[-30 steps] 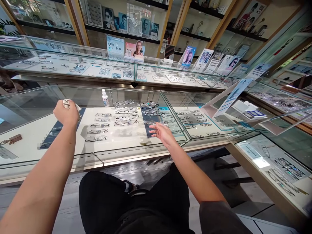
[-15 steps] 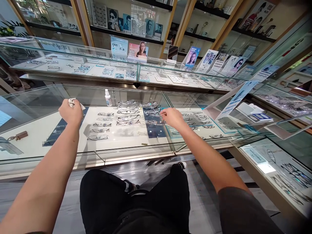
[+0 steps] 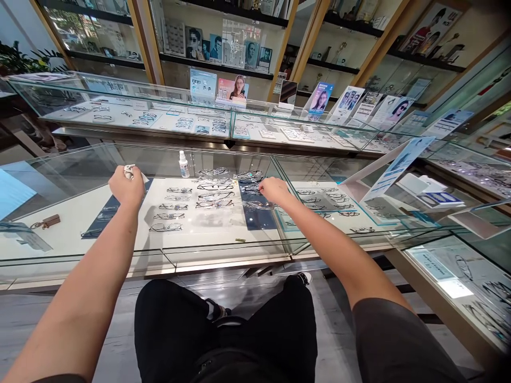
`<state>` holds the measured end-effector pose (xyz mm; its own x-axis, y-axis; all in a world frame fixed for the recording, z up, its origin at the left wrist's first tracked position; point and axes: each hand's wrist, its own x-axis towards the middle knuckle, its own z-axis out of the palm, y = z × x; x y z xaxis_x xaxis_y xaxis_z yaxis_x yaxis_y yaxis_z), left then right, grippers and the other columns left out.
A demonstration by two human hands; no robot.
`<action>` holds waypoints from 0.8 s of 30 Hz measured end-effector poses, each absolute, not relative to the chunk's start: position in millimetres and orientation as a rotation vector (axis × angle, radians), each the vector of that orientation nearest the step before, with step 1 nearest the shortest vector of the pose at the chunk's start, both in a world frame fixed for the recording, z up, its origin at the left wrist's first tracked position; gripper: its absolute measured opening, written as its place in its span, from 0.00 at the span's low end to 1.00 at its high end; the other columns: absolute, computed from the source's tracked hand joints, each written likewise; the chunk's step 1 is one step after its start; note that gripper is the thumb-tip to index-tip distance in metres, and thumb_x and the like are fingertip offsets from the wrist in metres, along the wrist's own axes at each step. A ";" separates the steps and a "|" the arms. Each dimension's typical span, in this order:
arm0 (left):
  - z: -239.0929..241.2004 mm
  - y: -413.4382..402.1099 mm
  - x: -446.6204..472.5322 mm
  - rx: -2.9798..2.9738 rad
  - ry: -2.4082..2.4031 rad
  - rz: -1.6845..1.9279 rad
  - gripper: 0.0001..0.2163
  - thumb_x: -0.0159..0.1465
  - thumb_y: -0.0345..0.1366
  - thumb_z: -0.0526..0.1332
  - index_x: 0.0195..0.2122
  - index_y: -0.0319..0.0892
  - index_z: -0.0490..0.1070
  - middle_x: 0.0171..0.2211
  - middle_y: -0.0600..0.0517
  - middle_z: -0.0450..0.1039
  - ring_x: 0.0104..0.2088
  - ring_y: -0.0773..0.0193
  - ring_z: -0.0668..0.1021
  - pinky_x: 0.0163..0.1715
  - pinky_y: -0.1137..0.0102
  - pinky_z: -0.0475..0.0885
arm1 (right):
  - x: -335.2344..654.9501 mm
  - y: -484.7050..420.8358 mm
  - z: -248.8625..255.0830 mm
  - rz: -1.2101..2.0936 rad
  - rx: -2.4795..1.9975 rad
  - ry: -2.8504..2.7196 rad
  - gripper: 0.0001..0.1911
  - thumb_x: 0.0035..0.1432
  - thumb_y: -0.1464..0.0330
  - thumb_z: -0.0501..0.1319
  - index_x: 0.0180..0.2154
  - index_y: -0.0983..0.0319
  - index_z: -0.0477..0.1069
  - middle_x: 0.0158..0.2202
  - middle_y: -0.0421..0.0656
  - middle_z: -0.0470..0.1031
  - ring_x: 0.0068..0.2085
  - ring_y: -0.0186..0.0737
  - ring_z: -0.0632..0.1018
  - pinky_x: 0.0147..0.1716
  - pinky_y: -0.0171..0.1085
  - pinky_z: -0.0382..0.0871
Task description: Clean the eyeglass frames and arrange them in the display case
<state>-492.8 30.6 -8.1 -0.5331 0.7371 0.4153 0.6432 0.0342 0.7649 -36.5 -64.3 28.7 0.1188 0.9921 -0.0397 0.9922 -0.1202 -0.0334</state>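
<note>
My left hand (image 3: 126, 186) is a fist closed on a small white cloth (image 3: 131, 171), held over the left part of the glass display counter (image 3: 72, 175). My right hand (image 3: 274, 190) reaches over the middle of the counter, fingers curled at a pair of glasses (image 3: 255, 204) lying on top of the glass among several others. Whether it grips them I cannot tell. A small white spray bottle (image 3: 183, 164) stands upright on the counter between my hands, further back.
Rows of eyeglass frames (image 3: 175, 206) lie inside the case. A brown key fob (image 3: 47, 221) rests at the left. Tilted sign cards (image 3: 393, 167) stand at the right. A second glass counter (image 3: 223, 119) and wall shelves lie behind. My knees are below the counter edge.
My right hand moved forward from the counter's near edge to the glasses on the glass top and curled its fingers. My left hand kept the cloth and barely shifted.
</note>
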 end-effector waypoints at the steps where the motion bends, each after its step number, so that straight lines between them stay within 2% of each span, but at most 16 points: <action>1: -8.5 31.0 -493.3 1.472 2.193 1.529 0.09 0.70 0.39 0.61 0.32 0.47 0.63 0.32 0.50 0.72 0.36 0.55 0.73 0.46 0.62 0.69 | -38.8 -63.5 28.8 -0.086 2.339 2.094 0.11 0.65 0.73 0.66 0.42 0.57 0.89 0.49 0.53 0.88 0.51 0.54 0.86 0.53 0.45 0.76; 6: -11.5 33.1 -496.2 1.492 2.210 1.516 0.10 0.70 0.41 0.61 0.32 0.47 0.64 0.33 0.49 0.73 0.36 0.55 0.73 0.45 0.61 0.68 | -49.5 -58.6 32.2 -0.091 2.304 2.103 0.12 0.66 0.73 0.65 0.45 0.58 0.88 0.50 0.53 0.88 0.52 0.53 0.85 0.53 0.43 0.76; 14: -10.3 32.0 -495.8 1.490 2.205 1.526 0.09 0.70 0.40 0.61 0.33 0.46 0.67 0.33 0.49 0.75 0.37 0.55 0.75 0.44 0.63 0.69 | -38.3 -61.1 62.3 -0.073 2.274 2.005 0.07 0.55 0.76 0.73 0.35 0.61 0.87 0.42 0.57 0.87 0.50 0.60 0.86 0.53 0.50 0.77; 17: -6.8 29.4 -495.5 1.534 2.181 1.577 0.10 0.70 0.40 0.61 0.33 0.47 0.64 0.33 0.49 0.74 0.36 0.57 0.75 0.42 0.64 0.68 | -34.4 -73.8 84.1 -0.015 2.293 2.023 0.08 0.58 0.75 0.70 0.38 0.60 0.88 0.41 0.56 0.88 0.49 0.58 0.85 0.52 0.49 0.76; 20: 0.0 22.6 -486.1 1.671 2.112 1.677 0.11 0.71 0.41 0.60 0.32 0.48 0.62 0.32 0.50 0.72 0.35 0.57 0.75 0.41 0.64 0.68 | -38.1 -89.0 103.4 0.024 2.374 2.187 0.12 0.64 0.73 0.65 0.43 0.58 0.88 0.42 0.50 0.89 0.47 0.53 0.85 0.50 0.45 0.74; 24: 14.6 9.4 -448.5 1.989 1.813 1.785 0.09 0.71 0.45 0.59 0.36 0.48 0.67 0.32 0.50 0.72 0.34 0.57 0.76 0.41 0.64 0.70 | -59.2 -97.1 113.4 0.052 2.502 2.511 0.13 0.68 0.69 0.63 0.48 0.55 0.86 0.42 0.43 0.89 0.45 0.48 0.84 0.45 0.41 0.72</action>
